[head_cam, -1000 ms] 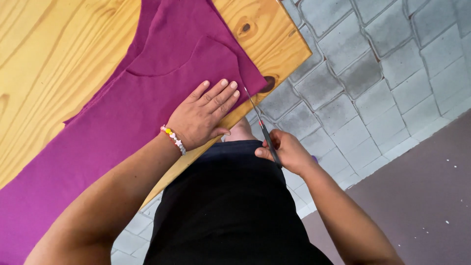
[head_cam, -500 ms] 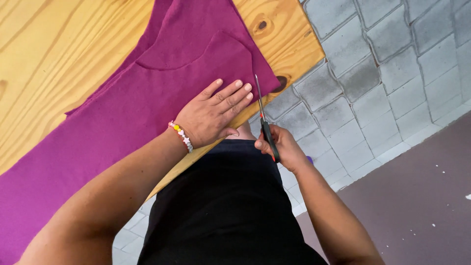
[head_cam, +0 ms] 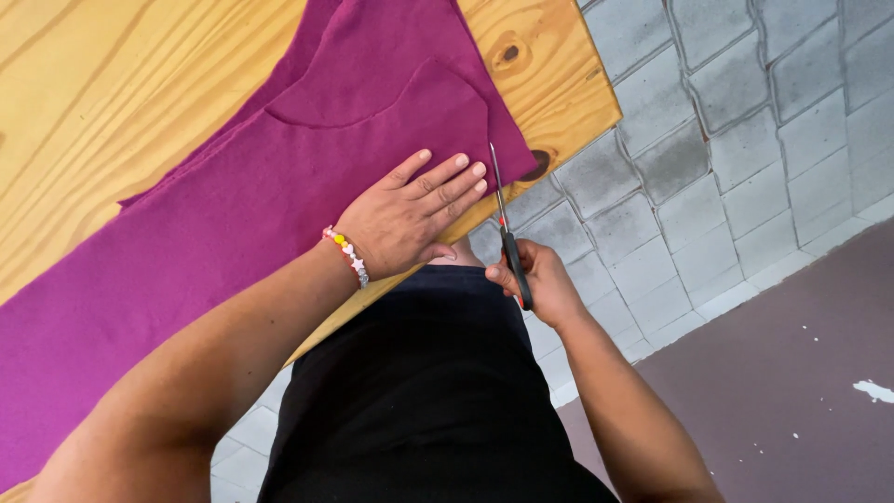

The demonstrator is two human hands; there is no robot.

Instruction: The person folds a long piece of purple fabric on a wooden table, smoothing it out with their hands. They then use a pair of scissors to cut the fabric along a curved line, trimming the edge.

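Magenta fabric (head_cam: 214,224) lies spread flat across the wooden tabletop (head_cam: 102,84), running from the lower left of our view up to the top middle. It appears to be in two layers, since a curved cut edge shows on the upper piece near the top and a second edge peeks out just beside it on the left. The tabletop is pale pine with strong grain and two dark knots near its right corner; the cloth covers that corner almost to the edge.

Beyond the table edge we see a floor of grey paving blocks (head_cam: 745,121), and past that a smooth purplish-brown surface (head_cam: 792,373) flecked with white spots. Our own black garment (head_cam: 419,401) fills the bottom middle of the view.

Our left hand (head_cam: 405,219) rests palm down on the cloth near the table edge, fingers stretched out and together, pressing the fabric flat. A beaded bracelet (head_cam: 346,256) in mixed colours circles that wrist.

Our right hand (head_cam: 531,279) is closed around the dark handles of the scissors (head_cam: 503,219). The thin blades point away from us, just beside the left fingertips, at the edge of the cloth. We cannot tell how far apart the blades are.
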